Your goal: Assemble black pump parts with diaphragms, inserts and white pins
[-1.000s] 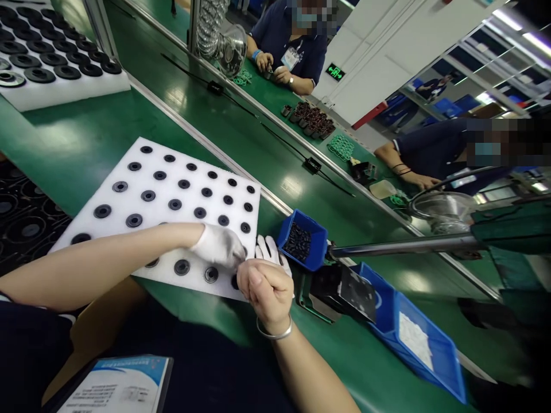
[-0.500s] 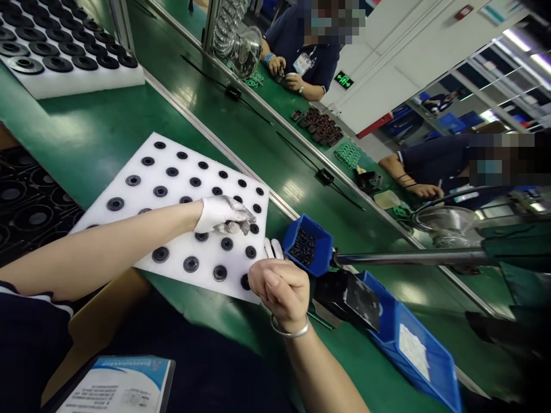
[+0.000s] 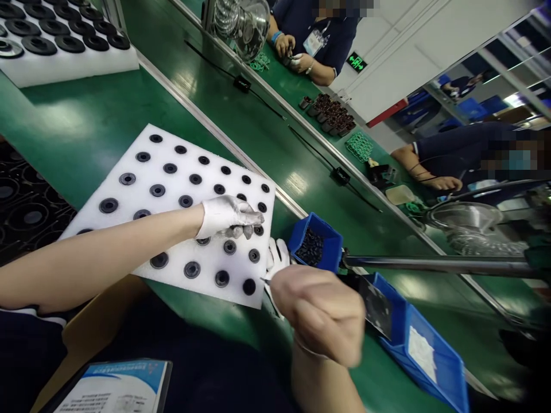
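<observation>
Two white foam trays [image 3: 129, 189], two blue bins [image 3: 331, 252], two co-workers [image 3: 318, 34]

foam board [image 3: 129, 221] left | small bin [image 3: 329, 252] right | large bin [image 3: 434, 381] right of it

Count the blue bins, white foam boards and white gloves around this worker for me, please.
Blue bins: 2, a small bin of black parts and a long bin.
White foam boards: 2, a near board and a far board.
White gloves: 2, one on the left hand, a loose glove beside the small bin.
Total: 6.
</observation>
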Motion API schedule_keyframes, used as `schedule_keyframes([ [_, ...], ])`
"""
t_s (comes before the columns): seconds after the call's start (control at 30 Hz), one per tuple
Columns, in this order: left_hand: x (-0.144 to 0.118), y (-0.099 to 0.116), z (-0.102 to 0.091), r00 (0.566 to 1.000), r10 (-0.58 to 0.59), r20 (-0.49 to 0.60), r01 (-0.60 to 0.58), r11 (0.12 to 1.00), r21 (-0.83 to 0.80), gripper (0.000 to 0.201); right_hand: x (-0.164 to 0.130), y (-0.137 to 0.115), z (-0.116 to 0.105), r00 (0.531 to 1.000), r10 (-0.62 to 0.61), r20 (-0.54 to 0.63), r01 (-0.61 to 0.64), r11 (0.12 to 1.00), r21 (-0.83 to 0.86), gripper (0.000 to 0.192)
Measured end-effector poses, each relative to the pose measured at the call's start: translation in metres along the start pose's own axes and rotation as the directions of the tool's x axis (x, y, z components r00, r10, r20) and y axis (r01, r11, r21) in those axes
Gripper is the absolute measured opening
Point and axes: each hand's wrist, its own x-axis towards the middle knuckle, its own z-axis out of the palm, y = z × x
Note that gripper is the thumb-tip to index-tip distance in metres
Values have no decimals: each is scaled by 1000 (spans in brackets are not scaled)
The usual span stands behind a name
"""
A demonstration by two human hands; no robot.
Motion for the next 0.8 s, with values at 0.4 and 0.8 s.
schedule_keyframes([
  [0.4,2,-6,-1,992,127,3,-108,856,-506,23,98,-1,6,872,-239,-428,360,904,229,46],
  [0.8,11,-11,-7,993,114,14,-82,794,-603,28,114,19,9,875,-289,-389,399,885,240,47],
])
